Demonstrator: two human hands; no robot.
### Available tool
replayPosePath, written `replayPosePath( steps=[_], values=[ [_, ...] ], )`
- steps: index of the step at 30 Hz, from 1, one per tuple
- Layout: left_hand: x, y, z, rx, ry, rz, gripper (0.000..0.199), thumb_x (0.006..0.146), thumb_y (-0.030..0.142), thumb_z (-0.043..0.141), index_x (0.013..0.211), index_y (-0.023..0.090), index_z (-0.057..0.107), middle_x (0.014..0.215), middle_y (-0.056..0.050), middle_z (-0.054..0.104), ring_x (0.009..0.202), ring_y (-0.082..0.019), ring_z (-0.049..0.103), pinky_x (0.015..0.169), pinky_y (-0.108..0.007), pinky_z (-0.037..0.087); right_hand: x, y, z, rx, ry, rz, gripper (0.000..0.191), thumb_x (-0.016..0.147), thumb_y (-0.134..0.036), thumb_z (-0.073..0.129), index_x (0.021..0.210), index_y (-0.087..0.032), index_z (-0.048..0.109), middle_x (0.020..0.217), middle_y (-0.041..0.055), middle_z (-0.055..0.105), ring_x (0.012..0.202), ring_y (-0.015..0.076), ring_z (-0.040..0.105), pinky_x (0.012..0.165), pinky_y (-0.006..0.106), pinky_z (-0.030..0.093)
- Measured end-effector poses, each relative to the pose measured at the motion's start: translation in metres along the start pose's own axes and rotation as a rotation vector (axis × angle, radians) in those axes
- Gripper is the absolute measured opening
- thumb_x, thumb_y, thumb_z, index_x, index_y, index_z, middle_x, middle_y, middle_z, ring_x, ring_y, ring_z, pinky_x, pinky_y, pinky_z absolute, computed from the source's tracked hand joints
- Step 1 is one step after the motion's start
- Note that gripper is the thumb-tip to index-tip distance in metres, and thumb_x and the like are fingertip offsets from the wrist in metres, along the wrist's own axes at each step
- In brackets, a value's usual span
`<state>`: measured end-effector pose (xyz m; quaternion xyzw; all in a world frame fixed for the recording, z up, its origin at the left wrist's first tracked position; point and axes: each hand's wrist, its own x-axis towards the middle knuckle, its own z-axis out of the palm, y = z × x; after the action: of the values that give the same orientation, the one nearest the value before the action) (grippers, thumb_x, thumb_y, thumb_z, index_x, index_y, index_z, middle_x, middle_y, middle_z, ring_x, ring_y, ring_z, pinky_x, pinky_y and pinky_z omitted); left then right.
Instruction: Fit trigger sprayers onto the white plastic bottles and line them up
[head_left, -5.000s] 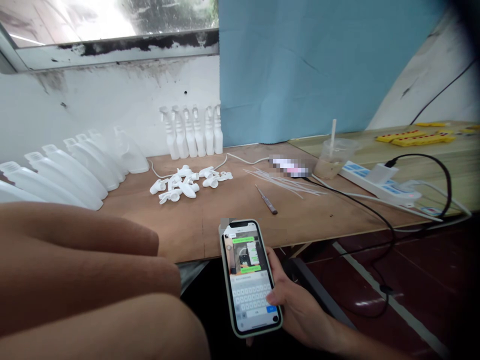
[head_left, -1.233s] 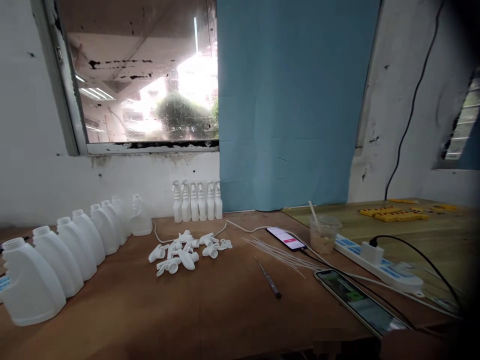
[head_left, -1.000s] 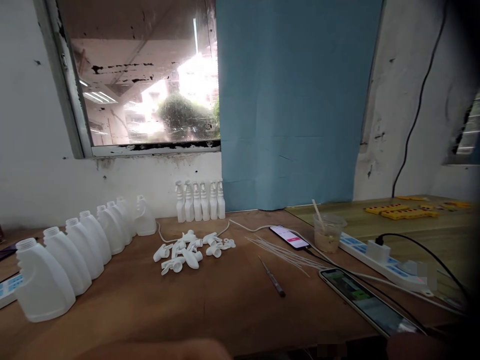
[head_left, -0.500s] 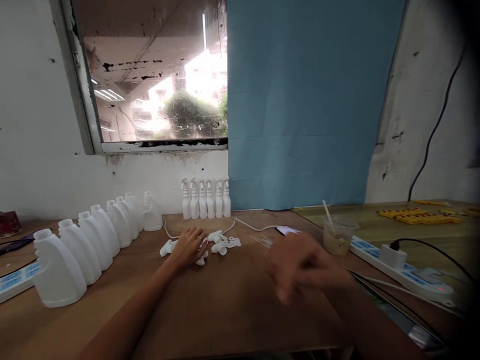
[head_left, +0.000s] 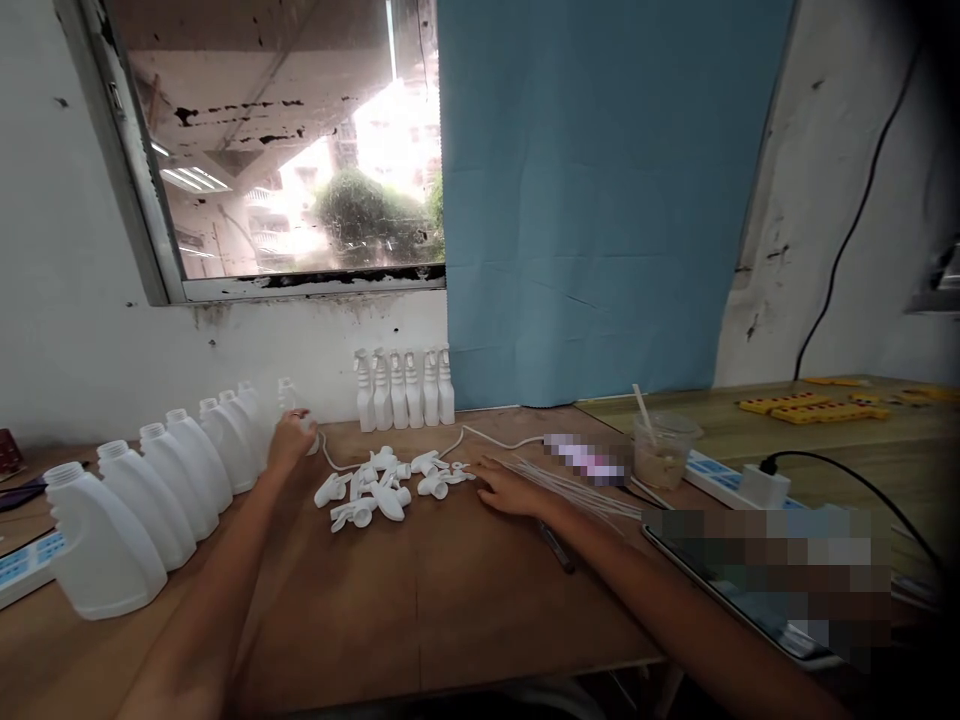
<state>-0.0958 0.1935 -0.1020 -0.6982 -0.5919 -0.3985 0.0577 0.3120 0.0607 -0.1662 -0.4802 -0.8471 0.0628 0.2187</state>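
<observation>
My left hand (head_left: 291,440) is at a white plastic bottle (head_left: 286,391) at the back left, its fingers curled against the upper body and covering much of it. The bottle's open neck shows above the fingers. My right hand (head_left: 506,489) rests low over the table with fingers stretched out and apart. It lies between a loose pile of white spray trigger heads (head_left: 390,500) and a bundle of thin white tubes (head_left: 577,487). Nothing shows in its fingers.
Several capless white bottles (head_left: 112,550) line the left side. Smaller spray bottles (head_left: 405,395) stand against the wall. A pen-like dark stick (head_left: 556,548), a plastic cup (head_left: 660,460), a power strip (head_left: 712,480) and a tablet-like device (head_left: 720,580) are on the right.
My left hand has moved from the trigger heads left to the bottle, uncovering the pile. My right hand has moved back and left, down beside the tubes. The view has shifted slightly.
</observation>
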Motion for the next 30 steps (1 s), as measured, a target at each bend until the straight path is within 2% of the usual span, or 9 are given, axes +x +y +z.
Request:
replayPosePath(
  steps=[2,4,7,10,15,20,24,27,30],
  values=[
    [-0.022,0.034,0.011,-0.056,-0.115,0.159,0.03,0.082,0.026,0.048,0.103,0.011,0.063,0.108,-0.012,0.06,0.106,-0.024,0.056,0.102,-0.036,0.041,0.001,0.0,0.007,-0.07,0.003,-0.024,0.053,0.08,-0.013,0.052,0.133,-0.022,0.053,0.128,0.0128,0.054,0.116,0.0265,0.05,0.101,0.042,0.038],
    [-0.052,0.074,0.024,-0.111,-0.2,0.336,0.028,0.083,0.03,0.052,0.106,0.018,0.062,0.115,-0.006,0.059,0.112,-0.02,0.053,0.103,-0.03,0.04,0.001,-0.002,0.011,-0.105,0.018,-0.051,0.041,0.083,-0.014,0.05,0.122,-0.022,0.062,0.126,0.0124,0.056,0.115,0.0272,0.05,0.101,0.044,0.039],
    [-0.096,0.123,0.04,-0.104,-0.315,0.687,0.035,0.089,0.032,0.05,0.12,0.018,0.057,0.127,-0.01,0.054,0.118,-0.025,0.048,0.104,-0.039,0.038,0.0,-0.003,0.013,-0.109,0.065,-0.096,0.024,0.085,-0.014,0.051,0.098,-0.019,0.07,0.117,0.012,0.061,0.11,0.0261,0.053,0.098,0.043,0.04],
    [-0.121,0.145,0.051,0.031,-0.368,0.793,0.049,0.086,0.027,0.055,0.133,0.019,0.046,0.14,-0.011,0.043,0.127,-0.029,0.04,0.105,-0.045,0.035,-0.001,-0.003,0.013,-0.111,0.105,-0.102,0.022,0.084,-0.014,0.052,0.1,-0.018,0.068,0.124,0.0123,0.06,0.113,0.0264,0.052,0.101,0.044,0.038],
    [-0.132,0.15,0.058,0.109,-0.462,0.79,0.037,0.087,0.014,0.047,0.123,0.016,0.052,0.119,-0.012,0.058,0.114,-0.027,0.05,0.097,-0.042,0.041,0.001,0.0,0.015,-0.133,0.084,-0.042,0.026,0.088,-0.017,0.05,0.109,-0.021,0.065,0.136,0.0098,0.056,0.116,0.0282,0.048,0.098,0.048,0.037],
    [-0.148,0.153,0.047,-0.055,-0.485,0.789,0.029,0.09,0.02,0.049,0.119,0.017,0.053,0.116,-0.01,0.059,0.108,-0.026,0.053,0.091,-0.037,0.043,0.003,-0.003,0.012,-0.089,0.107,-0.091,0.01,0.082,-0.015,0.058,0.082,-0.02,0.067,0.108,0.0076,0.069,0.105,0.0262,0.051,0.091,0.043,0.037],
    [-0.157,0.153,0.041,-0.335,-0.57,0.56,0.031,0.094,0.036,0.046,0.119,0.02,0.055,0.103,-0.006,0.064,0.091,-0.022,0.059,0.08,-0.032,0.044,0.004,-0.001,0.012,-0.046,0.12,-0.094,0.01,0.077,-0.011,0.063,0.079,-0.019,0.067,0.086,0.0056,0.07,0.093,0.0237,0.056,0.086,0.039,0.039],
    [-0.158,0.151,0.047,-0.415,-0.596,0.414,0.035,0.095,0.045,0.041,0.1,0.016,0.06,0.083,-0.005,0.063,0.076,-0.02,0.057,0.069,-0.03,0.042,0.006,-0.002,0.009,-0.004,0.212,-0.07,0.013,0.079,-0.01,0.06,0.086,-0.018,0.067,0.086,0.0058,0.068,0.086,0.0211,0.058,0.08,0.034,0.042],
    [-0.157,0.148,0.057,-0.415,-0.626,0.375,0.039,0.094,0.048,0.041,0.084,0.014,0.058,0.076,-0.005,0.06,0.07,-0.019,0.055,0.064,-0.03,0.038,0.006,-0.012,0.004,0.041,0.343,-0.023,0.014,0.087,-0.016,0.052,0.091,-0.017,0.065,0.084,0.0063,0.067,0.078,0.0183,0.058,0.074,0.031,0.045]
  ],
)
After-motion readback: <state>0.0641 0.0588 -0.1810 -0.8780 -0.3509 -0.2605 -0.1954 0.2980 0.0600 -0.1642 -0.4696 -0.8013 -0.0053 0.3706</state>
